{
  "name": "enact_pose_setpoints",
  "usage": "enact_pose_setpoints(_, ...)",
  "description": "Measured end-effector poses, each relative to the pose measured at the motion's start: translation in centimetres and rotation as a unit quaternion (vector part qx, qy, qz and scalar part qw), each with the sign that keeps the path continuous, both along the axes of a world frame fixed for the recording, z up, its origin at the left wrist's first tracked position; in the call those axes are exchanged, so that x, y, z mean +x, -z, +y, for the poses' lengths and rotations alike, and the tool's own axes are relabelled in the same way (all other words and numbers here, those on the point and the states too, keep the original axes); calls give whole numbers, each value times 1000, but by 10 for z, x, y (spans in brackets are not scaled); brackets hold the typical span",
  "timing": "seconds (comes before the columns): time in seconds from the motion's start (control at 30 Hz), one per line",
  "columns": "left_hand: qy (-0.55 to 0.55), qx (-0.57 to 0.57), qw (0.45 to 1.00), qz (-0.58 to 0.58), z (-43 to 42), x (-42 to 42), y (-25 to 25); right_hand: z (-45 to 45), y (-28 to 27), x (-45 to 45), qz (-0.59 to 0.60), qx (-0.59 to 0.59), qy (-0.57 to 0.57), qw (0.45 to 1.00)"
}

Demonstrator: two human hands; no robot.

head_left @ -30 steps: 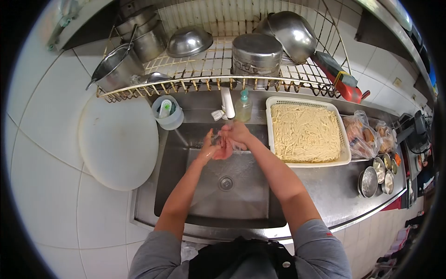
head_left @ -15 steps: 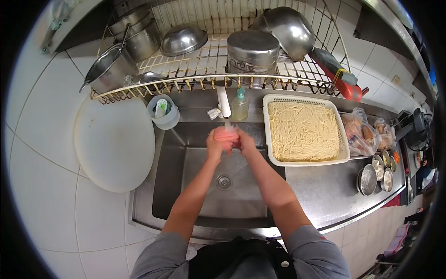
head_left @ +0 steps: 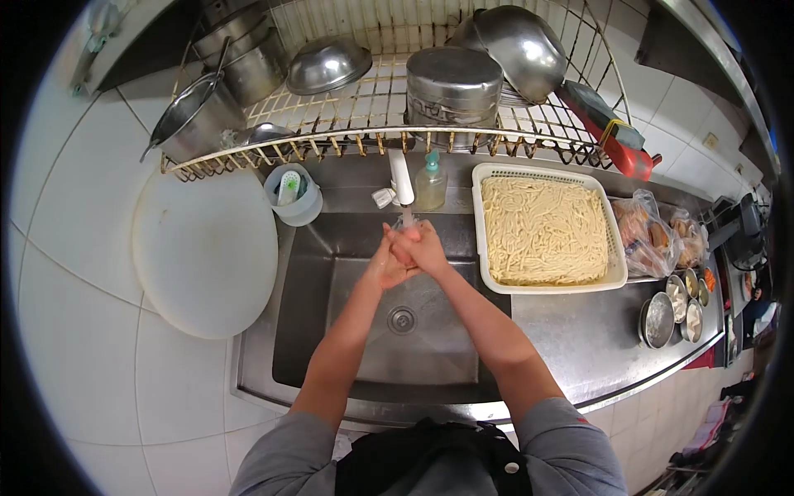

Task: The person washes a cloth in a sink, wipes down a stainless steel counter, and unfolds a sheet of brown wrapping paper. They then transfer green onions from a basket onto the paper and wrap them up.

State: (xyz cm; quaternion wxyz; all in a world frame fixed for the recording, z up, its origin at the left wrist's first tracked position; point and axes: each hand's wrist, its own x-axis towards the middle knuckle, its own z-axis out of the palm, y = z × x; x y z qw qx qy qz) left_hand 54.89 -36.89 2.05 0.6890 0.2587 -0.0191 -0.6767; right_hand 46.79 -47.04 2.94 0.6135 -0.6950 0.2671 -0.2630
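Under the white tap [head_left: 400,178], my two hands come together over the sink [head_left: 302,331]. A crumpled pink cloth [head_left: 411,234] is squeezed between them, mostly covered, with water running onto it. My left hand [head_left: 387,263] cups it from below and the left. From the right, my right hand [head_left: 427,250] closes over the bundle with bent fingers. Behind the tap's right side stands a soap bottle [head_left: 430,183] with a green pump.
Right of the sink sits a white basket [head_left: 550,289] of pale noodles, then plastic bags [head_left: 647,240] and small metal bowls [head_left: 658,321]. A rusty wire rack [head_left: 356,136] of pots hangs above. A round white board [head_left: 205,256] leans at left, beside a white tub [head_left: 299,202].
The pink cloth was spread wider between my hands; now it is bunched and largely hidden. My right hand has moved left, over it and against my left hand.
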Motion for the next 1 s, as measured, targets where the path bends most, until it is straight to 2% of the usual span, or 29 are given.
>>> enact_pose_setpoints(0.03,-37,-8,999,-5,-6,3,2,7,1,-1,-21,-171,24,985)
enact_pose_setpoints(0.07,-37,-8,999,-4,-13,13,15,11,0,-3,-41,-335,48,940)
enact_pose_setpoints(0.1,40,-159,985,54,-23,27,36,12,-4,-5,-44,-330,41,942)
enact_pose_setpoints(0.13,75,-234,966,85,-28,27,43,15,-7,-6,-43,-330,41,942)
enact_pose_setpoints(0.17,115,-304,939,113,-33,28,49,19,-9,-5,-90,-219,67,969)
enact_pose_setpoints(0.2,-111,-147,983,-5,-44,17,49,21,-7,-2,-136,-105,92,981)
enact_pose_setpoints(0.23,-327,24,937,-122,-52,9,49,21,-5,2,-136,-105,92,981)
enact_pose_setpoints(0.3,-353,7,925,-140,-56,-3,27,18,6,12,-214,113,186,952)
enact_pose_setpoints(0.33,-377,-9,913,-158,-55,-8,13,19,8,15,-213,114,187,952)
enact_pose_setpoints(0.37,-376,-10,913,-157,-56,-9,8,20,5,17,-235,214,202,926)
enact_pose_setpoints(0.4,-394,-15,912,-113,-57,-9,3,19,2,19,-254,312,214,890)
enact_pose_setpoints(0.43,-411,-18,909,-68,-57,-10,0,18,1,18,-254,312,215,890)
enact_pose_setpoints(0.57,-357,5,928,-108,-44,-8,-11,11,5,22,-185,360,213,889)
enact_pose_setpoints(0.63,-352,28,914,-201,-46,-4,-12,5,15,26,-173,366,210,890)
enact_pose_setpoints(0.67,-353,31,913,-200,-47,-4,-14,3,17,25,-149,405,189,882)
enact_pose_setpoints(0.73,-311,74,905,-282,-47,-5,-17,-3,19,24,-121,444,168,872)
enact_pose_setpoints(0.77,-312,77,905,-280,-44,-6,-17,-9,27,24,-98,501,91,855)
enact_pose_setpoints(0.8,-246,79,896,-362,-41,-5,-17,-16,36,24,-75,552,13,830)
enact_pose_setpoints(0.83,-177,80,877,-439,-37,-4,-17,-21,46,22,-72,554,14,829)
enact_pose_setpoints(0.87,-178,82,878,-437,-35,0,-13,-25,49,18,-19,570,-32,821)
enact_pose_setpoints(0.9,-125,58,896,-423,-34,5,-9,-27,52,16,35,583,-78,808)
enact_pose_setpoints(0.93,-73,31,910,-408,-36,8,-6,-28,54,13,37,582,-78,809)
enact_pose_setpoints(0.97,-73,30,910,-407,-37,8,-3,-21,38,3,3,563,-72,823)
enact_pose_setpoints(1.0,-168,73,912,-366,-36,6,0,-16,25,-4,-32,543,-66,837)
